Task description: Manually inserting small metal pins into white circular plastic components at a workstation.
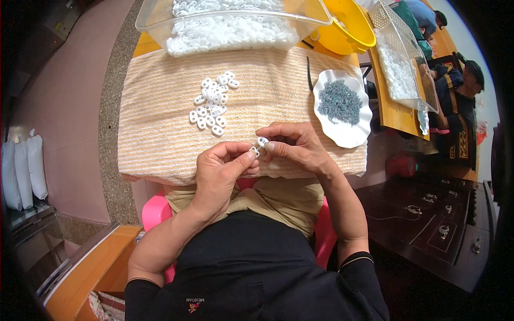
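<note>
Two hands are meeting just above the front edge of the desk (160, 134), which is covered w/ a striped beige towel (278, 80). The right hand (297, 147) is pinching a small white plastic ring (262, 141) between thumb and forefinger tips; the left hand (222, 171) is pinching a tiny metal clip (254, 151), fingers (247, 156) pressed tight on it, other fingers curled in. Ring and clip are touching or nearly so; the fitting step looks to be in hand, i.e. the clip going into or onto the ring. Judging from that, the next move is calling for fine alignment and a firm push w/o the clip slipping out of the pinch.

A loose pile of white rings (213, 104) is lying on the towel, well apart from the hands. A white wavy plate (350, 134) holding grey metal bits (338, 101) is sitting to the right, near the right hand. A clear tub (155, 27) full of more white rings is standing at the far edge, a yellow bowl (353, 32) beside it.

Hard to make out: the clip's exact shape, too small. Whether it's already seated in the ring, can't tell; the fingertips are hiding the joint. The tub and bowl are being cut off by the top edge. Another person (460, 107) is sitting far right, hands not clear.
</note>
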A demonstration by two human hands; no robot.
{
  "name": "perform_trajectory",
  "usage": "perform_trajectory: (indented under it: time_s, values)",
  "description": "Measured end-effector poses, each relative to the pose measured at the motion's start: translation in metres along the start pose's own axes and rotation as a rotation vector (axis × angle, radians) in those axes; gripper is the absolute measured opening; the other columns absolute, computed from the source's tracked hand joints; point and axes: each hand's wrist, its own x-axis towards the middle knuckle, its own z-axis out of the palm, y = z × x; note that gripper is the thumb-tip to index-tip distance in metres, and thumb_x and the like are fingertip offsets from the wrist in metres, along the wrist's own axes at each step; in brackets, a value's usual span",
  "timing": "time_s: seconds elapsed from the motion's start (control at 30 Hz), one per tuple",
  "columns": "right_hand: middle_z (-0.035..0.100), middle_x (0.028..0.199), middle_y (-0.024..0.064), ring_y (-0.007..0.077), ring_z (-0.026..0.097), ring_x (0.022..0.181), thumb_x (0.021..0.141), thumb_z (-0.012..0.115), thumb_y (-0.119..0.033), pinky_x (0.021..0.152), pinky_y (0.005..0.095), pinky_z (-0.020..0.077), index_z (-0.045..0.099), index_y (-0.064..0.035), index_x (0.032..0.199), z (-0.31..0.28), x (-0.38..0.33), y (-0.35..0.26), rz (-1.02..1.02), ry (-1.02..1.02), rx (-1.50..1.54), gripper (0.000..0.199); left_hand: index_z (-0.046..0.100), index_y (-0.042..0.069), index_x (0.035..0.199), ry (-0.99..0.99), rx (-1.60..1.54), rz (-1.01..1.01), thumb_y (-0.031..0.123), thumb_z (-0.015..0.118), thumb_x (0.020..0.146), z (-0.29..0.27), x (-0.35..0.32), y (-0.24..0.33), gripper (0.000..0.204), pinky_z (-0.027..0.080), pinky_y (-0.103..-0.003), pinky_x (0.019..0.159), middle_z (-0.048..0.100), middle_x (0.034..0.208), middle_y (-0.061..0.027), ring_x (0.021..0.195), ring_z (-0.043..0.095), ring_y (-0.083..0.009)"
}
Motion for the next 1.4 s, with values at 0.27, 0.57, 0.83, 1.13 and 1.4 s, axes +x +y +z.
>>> perform_trajectory:
  time_s: [0.27, 0.57, 0.83, 1.13, 1.4]
  values:
    - [0.066, 0.095, 0.0086, 0.0146, 0.065, 0.083, 0.090, 0.061, -0.006, 0.075, 0.0251, 0.0517, 0.060, 0.0052, 0.116, -0.002, 0.000, -0.001, -0.017, -0.007, -0.024, 0.028, 0.062, -0.004, 0.099, -0.002, 0.007, -0.001, 0.001, 0.064, 0.086, 0.002, 0.000, 0.001, 0.014, 0.057, -0.027, 0.068, 0.066, 0.085, -0.0099, 0.072, 0.065, -0.0138]
    - [0.066, 0.095, 0.0093, 0.0140, 0.065, 0.081, 0.089, 0.062, -0.006, 0.073, 0.0259, 0.0525, 0.060, 0.0058, 0.115, 0.001, -0.003, -0.007, -0.008, 0.042, 0.001, 0.028, 0.062, -0.003, 0.102, -0.058, -0.011, -0.001, 0.002, 0.064, 0.087, 0.003, -0.002, 0.001, 0.016, 0.056, -0.027, 0.069, 0.067, 0.084, -0.0097, 0.072, 0.065, -0.0139]
    - [0.066, 0.092, 0.0085, 0.0147, 0.064, 0.075, 0.088, 0.062, -0.006, 0.070, 0.0281, 0.0538, 0.059, 0.0049, 0.116, 0.003, -0.003, -0.005, -0.023, 0.083, 0.062, 0.030, 0.062, -0.003, 0.104, -0.159, -0.059, 0.041, 0.003, 0.063, 0.088, 0.006, -0.007, 0.003, 0.017, 0.056, -0.025, 0.071, 0.067, 0.088, -0.0088, 0.075, 0.065, -0.0128]
    - [0.061, 0.094, 0.0116, 0.0177, 0.060, 0.075, 0.090, 0.059, -0.007, 0.067, 0.0333, 0.0549, 0.060, 0.0024, 0.114, -0.001, 0.002, 0.002, -0.045, -0.046, 0.493, 0.026, 0.061, 0.001, 0.103, -0.113, -0.176, 0.046, 0.003, 0.063, 0.088, -0.001, -0.004, 0.003, 0.015, 0.058, -0.031, 0.072, 0.066, 0.088, -0.0084, 0.077, 0.065, -0.0154]
    - [0.063, 0.088, 0.0078, 0.0144, 0.061, 0.074, 0.090, 0.059, -0.007, 0.071, 0.0318, 0.0554, 0.061, 0.0009, 0.111, 0.000, 0.001, 0.002, -0.047, 0.003, 0.541, 0.023, 0.061, 0.002, 0.102, -0.109, -0.198, 0.052, 0.002, 0.063, 0.088, -0.001, -0.005, 0.004, 0.014, 0.058, -0.029, 0.071, 0.065, 0.086, -0.0074, 0.077, 0.065, -0.0147]
